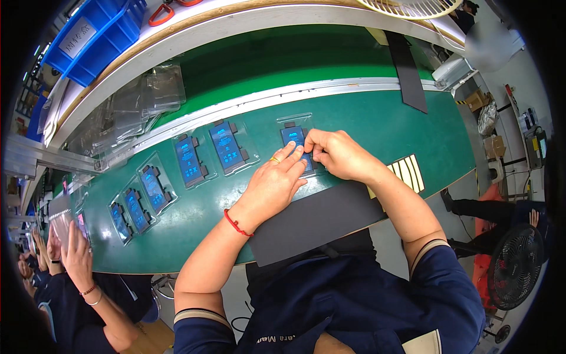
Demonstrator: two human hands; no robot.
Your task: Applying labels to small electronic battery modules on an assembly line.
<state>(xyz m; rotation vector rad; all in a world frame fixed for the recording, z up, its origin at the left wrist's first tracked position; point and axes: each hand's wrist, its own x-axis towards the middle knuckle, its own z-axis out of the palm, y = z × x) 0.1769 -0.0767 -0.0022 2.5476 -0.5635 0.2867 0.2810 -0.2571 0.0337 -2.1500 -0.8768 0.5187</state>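
A flat blue-and-black battery [291, 135], which looks like a phone battery, lies in a clear plastic tray [295, 117] on the green table. My left hand [266, 187] rests on the battery's lower part with its fingers stretched out flat. At the battery's right edge, my right hand [342, 154] is closed in a pinch; whatever is between its fingertips is too small or hidden to tell. To the left, more batteries of the same kind sit in clear trays, the nearest battery [226, 146] and another battery [189, 159] among them.
A dark grey mat [318, 224] lies along the near table edge, beside a yellow sheet with pale strips [408, 174]. A dark strip [407, 76] hangs over the far rail. At left, a co-worker's hands [76, 253] hold a clear tray. A blue bin [94, 41] stands on the shelf.
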